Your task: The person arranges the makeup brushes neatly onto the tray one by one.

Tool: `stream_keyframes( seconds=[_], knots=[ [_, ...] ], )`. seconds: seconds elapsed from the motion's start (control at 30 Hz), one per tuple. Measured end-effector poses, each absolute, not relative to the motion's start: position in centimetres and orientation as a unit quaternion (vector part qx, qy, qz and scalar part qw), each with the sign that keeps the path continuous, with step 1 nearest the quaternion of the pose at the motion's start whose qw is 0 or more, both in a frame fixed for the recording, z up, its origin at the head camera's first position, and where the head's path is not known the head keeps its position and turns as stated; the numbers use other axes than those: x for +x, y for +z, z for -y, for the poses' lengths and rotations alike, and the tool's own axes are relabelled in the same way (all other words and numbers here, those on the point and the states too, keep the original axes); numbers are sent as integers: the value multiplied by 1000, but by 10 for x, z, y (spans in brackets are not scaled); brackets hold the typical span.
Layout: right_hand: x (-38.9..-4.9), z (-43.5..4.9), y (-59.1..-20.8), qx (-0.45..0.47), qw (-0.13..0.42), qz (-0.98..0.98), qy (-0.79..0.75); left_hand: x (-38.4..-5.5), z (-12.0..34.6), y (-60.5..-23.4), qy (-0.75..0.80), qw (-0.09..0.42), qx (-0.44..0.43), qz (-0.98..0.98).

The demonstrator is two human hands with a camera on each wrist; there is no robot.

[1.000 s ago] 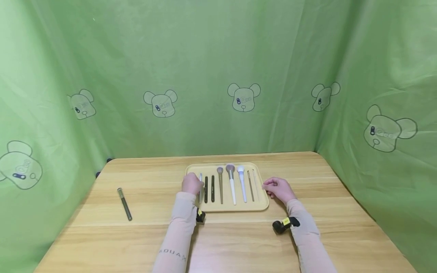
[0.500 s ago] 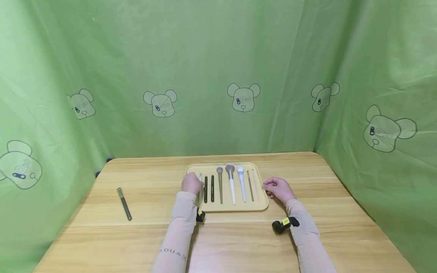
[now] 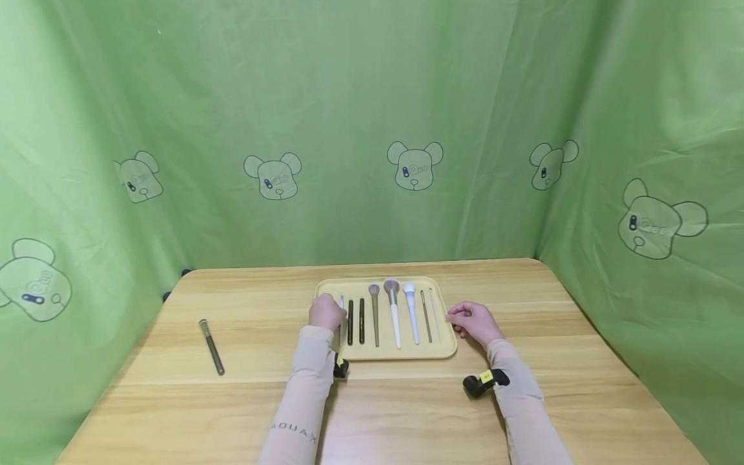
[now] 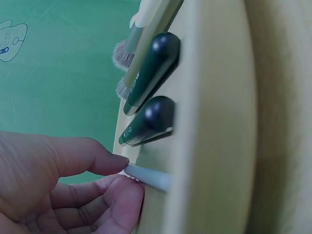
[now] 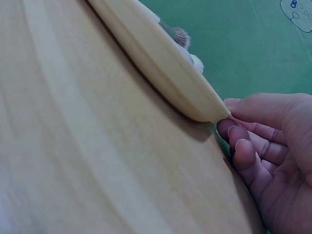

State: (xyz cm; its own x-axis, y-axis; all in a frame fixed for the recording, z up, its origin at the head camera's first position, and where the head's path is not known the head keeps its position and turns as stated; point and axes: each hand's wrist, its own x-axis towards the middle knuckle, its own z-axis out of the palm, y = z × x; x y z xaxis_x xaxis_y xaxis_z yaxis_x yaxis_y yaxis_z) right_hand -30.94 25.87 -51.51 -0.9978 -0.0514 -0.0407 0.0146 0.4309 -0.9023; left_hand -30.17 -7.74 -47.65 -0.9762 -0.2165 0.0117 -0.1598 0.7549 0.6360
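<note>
In the head view my left hand (image 3: 327,312) reaches over the left side of a pale yellow tray (image 3: 372,357). Its thumb and index finger pinch a slim pale-blue makeup brush (image 4: 148,176), the leftmost item there. My fingers hide part of it. Two black tubular cosmetic sticks (image 3: 356,323) lie beside it. Further right are a brown-handled brush (image 3: 376,320), a large white-handled brush (image 3: 396,320), a pale lilac brush (image 3: 413,316) and two thin ones (image 3: 429,320). My right hand (image 3: 473,321) pinches the tray's right rim between thumb and fingers.
A dark-handled brush (image 3: 212,349) lies alone on the wooden table (image 3: 261,400), left of the tray. Green curtains (image 3: 349,97) with bear-head prints stand behind and on both sides of the table.
</note>
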Motion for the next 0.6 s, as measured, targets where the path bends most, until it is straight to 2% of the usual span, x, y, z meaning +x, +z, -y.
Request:
stream_keyframes(
  seconds=[0.37, 0.5, 0.6],
  knots=[
    [-310, -260, -515, -12, 41, -838, -544, -303, 78, -478, -325, 55, 93, 940],
    [-298, -253, -496, -18, 46, -837, -545, -304, 77, -479, -322, 56, 95, 940],
    [-298, -253, -496, -17, 43, -841, -539, -304, 77, -478, -324, 53, 94, 940]
  ],
)
